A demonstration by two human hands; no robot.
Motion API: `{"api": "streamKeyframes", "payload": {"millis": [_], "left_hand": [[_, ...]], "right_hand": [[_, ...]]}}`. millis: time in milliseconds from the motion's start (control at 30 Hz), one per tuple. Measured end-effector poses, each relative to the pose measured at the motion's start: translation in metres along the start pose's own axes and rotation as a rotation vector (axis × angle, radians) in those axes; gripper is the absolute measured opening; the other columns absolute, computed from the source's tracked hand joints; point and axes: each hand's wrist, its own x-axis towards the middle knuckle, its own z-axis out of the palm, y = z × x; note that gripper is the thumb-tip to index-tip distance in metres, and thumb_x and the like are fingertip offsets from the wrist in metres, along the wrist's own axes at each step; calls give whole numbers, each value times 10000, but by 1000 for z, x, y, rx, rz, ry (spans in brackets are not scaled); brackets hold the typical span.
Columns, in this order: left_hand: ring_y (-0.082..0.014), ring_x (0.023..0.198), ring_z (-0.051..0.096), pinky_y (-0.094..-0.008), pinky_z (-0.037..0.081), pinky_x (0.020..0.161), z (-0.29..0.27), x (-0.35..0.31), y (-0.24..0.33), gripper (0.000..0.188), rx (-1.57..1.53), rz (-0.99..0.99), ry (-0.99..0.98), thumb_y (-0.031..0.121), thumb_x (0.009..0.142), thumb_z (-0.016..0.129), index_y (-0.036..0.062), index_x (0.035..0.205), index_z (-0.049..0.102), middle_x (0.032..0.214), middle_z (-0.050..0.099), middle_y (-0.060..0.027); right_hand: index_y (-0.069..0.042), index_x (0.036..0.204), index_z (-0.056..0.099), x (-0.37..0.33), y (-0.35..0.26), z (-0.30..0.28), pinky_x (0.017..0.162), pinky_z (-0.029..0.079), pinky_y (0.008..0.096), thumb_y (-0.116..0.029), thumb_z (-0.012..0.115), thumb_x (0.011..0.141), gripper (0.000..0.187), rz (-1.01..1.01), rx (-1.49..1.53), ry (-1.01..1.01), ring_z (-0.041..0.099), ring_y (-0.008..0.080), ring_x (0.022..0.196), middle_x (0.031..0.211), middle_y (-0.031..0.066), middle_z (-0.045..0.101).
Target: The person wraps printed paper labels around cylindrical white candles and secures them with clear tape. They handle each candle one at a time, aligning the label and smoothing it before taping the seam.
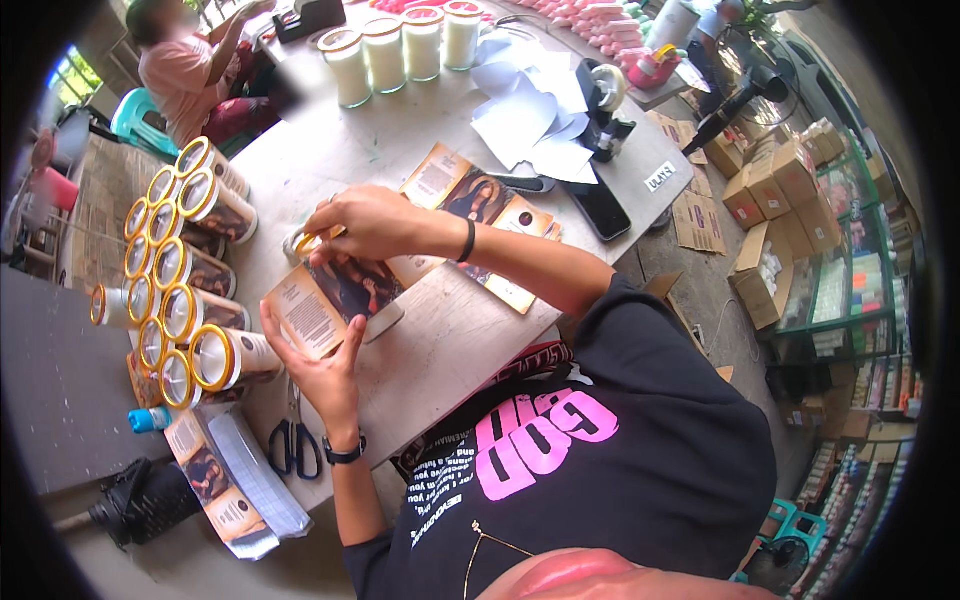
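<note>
Your left hand [325, 385] held a printed paper label [305, 312], your right hand [378, 222] curled at its far edge, gold-rimmed candle jars [181, 310] clustered leftward, dark-handled scissors [283, 447] lay nearby

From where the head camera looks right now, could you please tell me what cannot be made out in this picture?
1. Pale rounded object: head view, mostly hidden by the brown-and-cream printed paper label.
2. The label's small print: head view, too small to read reliably.
3. Gold-coloured curved rim: head view, partly covered by the right hand.
4. Pile of pink objects: head view, cut off by the top edge.
</note>
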Motion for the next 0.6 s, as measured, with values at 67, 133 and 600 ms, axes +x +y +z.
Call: {"api": "streamKeyframes", "payload": {"millis": [67,133,600], "left_hand": [[-241,1350,406,-356,410,1102,1,-4,3,1102,18,20,-18,73,686,904,60,1544,213,1551,288,-164],[-243,1359,399,-364,393,1120,1,-8,3,1112,114,74,-44,79,681,906,64,1547,208,1559,283,-154],[-236,1410,339,-406,464,1090,1,-22,-1,1216,-26,119,-213,73,640,923,127,1568,139,1580,222,-131]], "right_hand": [[-86,989,744,-12,-9,-3,728,520,430,-406,723,834,357,-3,-19,69,681,339,846,875,114,718],[-106,974,726,-21,-14,-5,714,519,434,-382,738,822,315,-34,-63,112,687,327,830,869,96,717],[-32,965,604,-74,-41,-56,835,484,424,-252,834,754,382,-109,55,-11,626,320,980,1222,129,580]]}}
